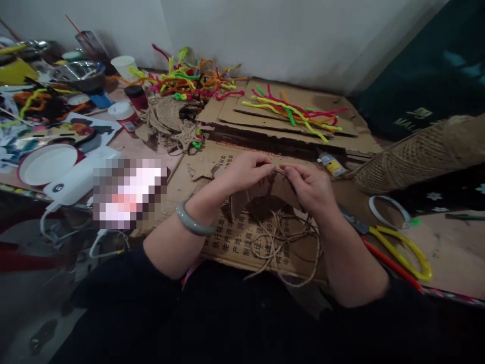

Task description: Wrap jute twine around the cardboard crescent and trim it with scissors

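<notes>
Mid-frame, left hand (250,172) and right hand (308,187) are pinching twine (280,171), possibly shaping it; continuing is requiring steady tension.

left hand (248,173), right hand (310,187), twine (280,171) between

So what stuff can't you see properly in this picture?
All in the head view:
- Phone screen: blurred into big squares.
- Pinched part of the string: mostly hidden by the fingers of the left hand and right hand.
- Tips of the scissors: hidden behind the right forearm.
- Far end of the rope roll: cut off by the right edge.
</notes>
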Demonstrator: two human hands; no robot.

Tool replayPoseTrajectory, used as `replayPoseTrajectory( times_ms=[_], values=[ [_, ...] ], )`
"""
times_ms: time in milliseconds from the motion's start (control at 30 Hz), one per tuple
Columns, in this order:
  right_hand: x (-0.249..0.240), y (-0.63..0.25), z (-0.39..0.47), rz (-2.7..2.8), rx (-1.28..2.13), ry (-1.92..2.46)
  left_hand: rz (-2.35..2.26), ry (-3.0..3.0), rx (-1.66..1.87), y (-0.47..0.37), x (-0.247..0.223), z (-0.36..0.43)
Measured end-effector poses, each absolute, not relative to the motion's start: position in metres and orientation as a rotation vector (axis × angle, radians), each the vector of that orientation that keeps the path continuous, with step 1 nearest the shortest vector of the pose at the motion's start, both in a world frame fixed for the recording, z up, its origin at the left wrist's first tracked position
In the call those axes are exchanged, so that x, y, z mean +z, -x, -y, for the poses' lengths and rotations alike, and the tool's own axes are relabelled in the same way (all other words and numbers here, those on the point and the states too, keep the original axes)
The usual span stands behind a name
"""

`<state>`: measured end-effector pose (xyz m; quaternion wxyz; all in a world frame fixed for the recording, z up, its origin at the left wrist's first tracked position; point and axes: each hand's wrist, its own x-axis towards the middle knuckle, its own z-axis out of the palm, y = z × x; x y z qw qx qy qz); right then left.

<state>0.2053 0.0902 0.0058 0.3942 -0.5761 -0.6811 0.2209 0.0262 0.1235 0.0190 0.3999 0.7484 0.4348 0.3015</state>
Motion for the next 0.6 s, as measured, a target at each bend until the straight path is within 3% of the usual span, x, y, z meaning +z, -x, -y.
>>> replayPoseTrajectory(
  times_ms=[600],
  values=[
    [0.0101,-0.2022,-0.0869,1.754,0.635,1.469,-1.116,-2.001,0.740,-0.0242,0.0227,-0.1214]
  ],
)
